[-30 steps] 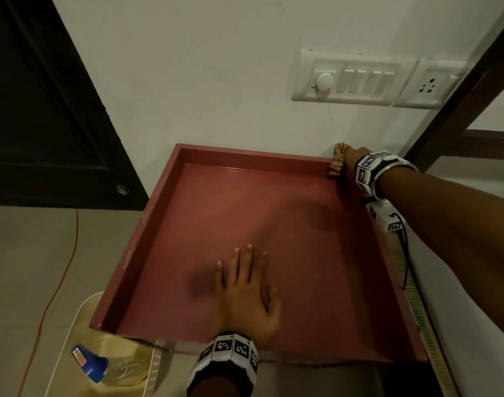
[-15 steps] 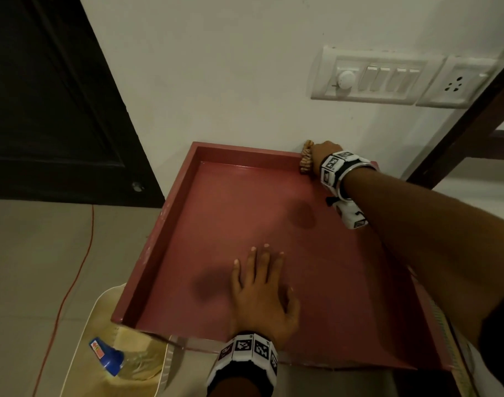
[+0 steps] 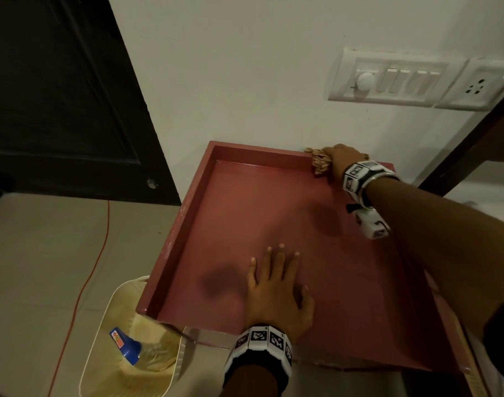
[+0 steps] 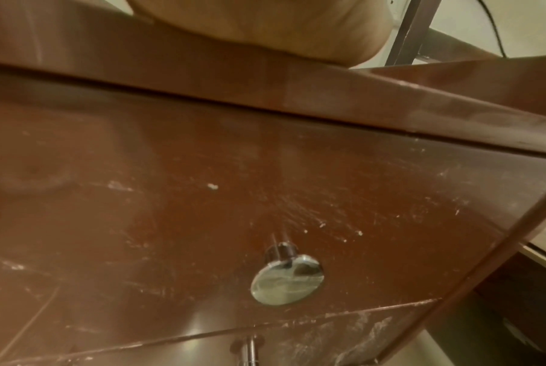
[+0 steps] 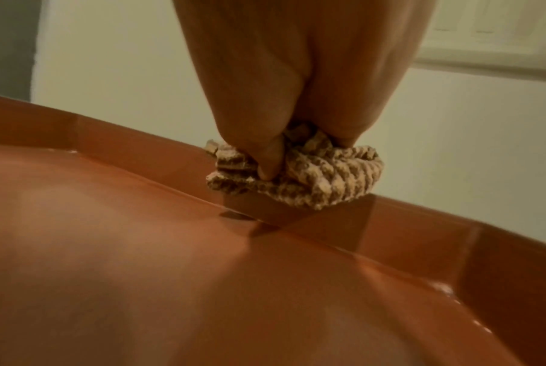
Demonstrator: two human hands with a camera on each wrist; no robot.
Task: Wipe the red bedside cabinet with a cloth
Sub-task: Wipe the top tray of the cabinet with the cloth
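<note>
We see the cloth bunched on the back rim of the red bedside cabinet, against the wall, grasped by the right hand. The left hand lies flat, fingers straight, on the recessed top near its front edge. A bin holding a bottle stands beside the cabinet's front left corner.

Nothing really readable here. The wristbands carry black-and-white square marker codes, no letters or numbers. The blue-capped bottle in the bin has an orange label, but it's too small and blurry to make out any words.
</note>
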